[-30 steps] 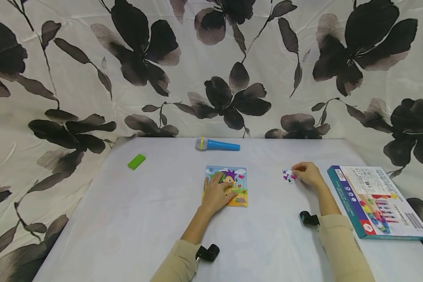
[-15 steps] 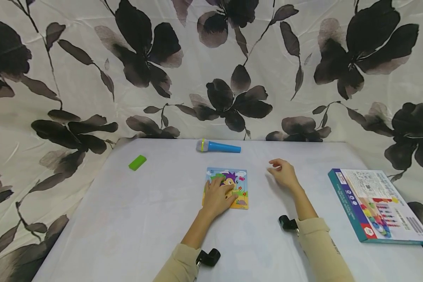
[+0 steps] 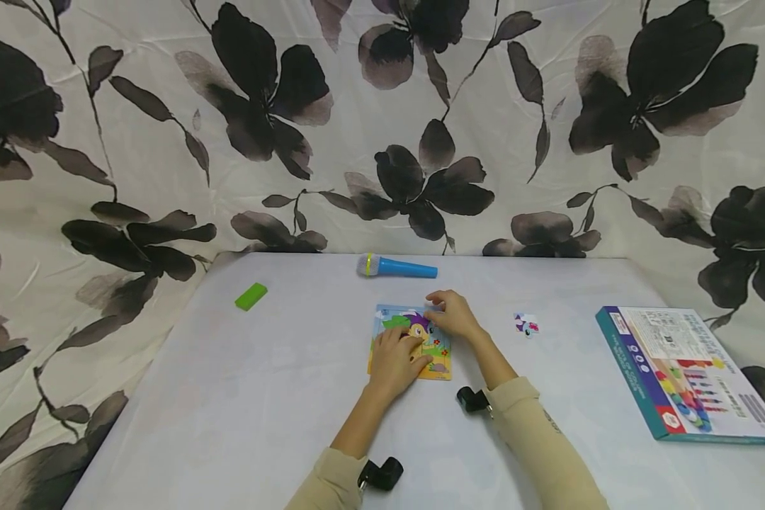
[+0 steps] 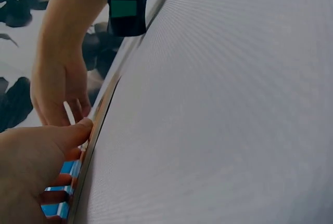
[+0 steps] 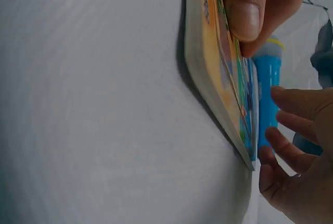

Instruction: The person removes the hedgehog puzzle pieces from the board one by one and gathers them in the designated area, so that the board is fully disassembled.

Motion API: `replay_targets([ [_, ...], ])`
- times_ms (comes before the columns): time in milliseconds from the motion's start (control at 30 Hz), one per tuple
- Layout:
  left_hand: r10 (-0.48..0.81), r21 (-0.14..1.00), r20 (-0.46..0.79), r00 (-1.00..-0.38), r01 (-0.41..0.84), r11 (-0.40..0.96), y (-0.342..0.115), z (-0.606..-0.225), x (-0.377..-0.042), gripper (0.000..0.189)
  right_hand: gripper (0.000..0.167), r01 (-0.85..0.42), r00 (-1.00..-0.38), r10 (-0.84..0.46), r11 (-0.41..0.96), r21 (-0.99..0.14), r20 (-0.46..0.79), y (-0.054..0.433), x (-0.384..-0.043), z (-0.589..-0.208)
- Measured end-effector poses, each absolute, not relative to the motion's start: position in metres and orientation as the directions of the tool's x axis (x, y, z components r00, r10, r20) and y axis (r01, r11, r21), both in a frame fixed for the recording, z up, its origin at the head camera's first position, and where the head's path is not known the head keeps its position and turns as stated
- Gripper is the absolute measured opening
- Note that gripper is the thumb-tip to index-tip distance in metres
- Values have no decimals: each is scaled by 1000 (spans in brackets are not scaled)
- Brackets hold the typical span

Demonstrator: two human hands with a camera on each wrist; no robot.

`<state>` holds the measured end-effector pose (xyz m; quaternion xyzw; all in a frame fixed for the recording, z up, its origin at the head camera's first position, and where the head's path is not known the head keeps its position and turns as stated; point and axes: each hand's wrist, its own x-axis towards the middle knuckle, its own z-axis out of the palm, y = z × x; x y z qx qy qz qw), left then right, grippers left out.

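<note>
A colourful cartoon picture puzzle board (image 3: 440, 360) lies flat on the white table, partly hidden by both hands. My left hand (image 3: 395, 360) rests on its lower left part with fingers spread. Over the upper right corner is my right hand (image 3: 454, 316), its fingers loosely bent. In the right wrist view, that right hand (image 5: 304, 146) has its fingers apart beside the board (image 5: 208, 73), with nothing visible between them; whether a fingertip touches the board I cannot tell. To the right, a small pink, white and blue puzzle piece (image 3: 526, 325) lies alone on the table.
Behind the board lies a blue toy microphone (image 3: 408, 268). A green block (image 3: 251, 297) is at the back left. A large flat box (image 3: 688, 375) occupies the right side. Floral cloth (image 3: 338, 92) hangs behind the table.
My right hand has let go of the small puzzle piece, which stays on the table, and has moved left to the board's upper right corner. My left hand stays on the board.
</note>
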<state>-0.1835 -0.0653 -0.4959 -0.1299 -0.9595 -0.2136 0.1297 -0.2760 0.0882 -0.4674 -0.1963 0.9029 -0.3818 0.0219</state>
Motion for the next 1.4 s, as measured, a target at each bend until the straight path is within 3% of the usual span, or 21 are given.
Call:
replay_targets([
  [233,186,352,337,-923,307,884,-64,-496,-182,38,41,-378,-900,-434,717,-586,50,77,-280,-470],
  [467,192,326,369,-910,320,890,-63,-498,-179,35,36,-398,-894,-445,745,-536,46,76,-278,-472],
  [1100,167,342,367,-915,300,891,-60,-496,-177,35,28,-381,-898,-438,720,-580,46,78,-274,-470],
  [1400,142,383,289,-947,250,889,-61,-498,-179,36,28,-389,-895,-444,726,-567,44,79,-274,-469],
])
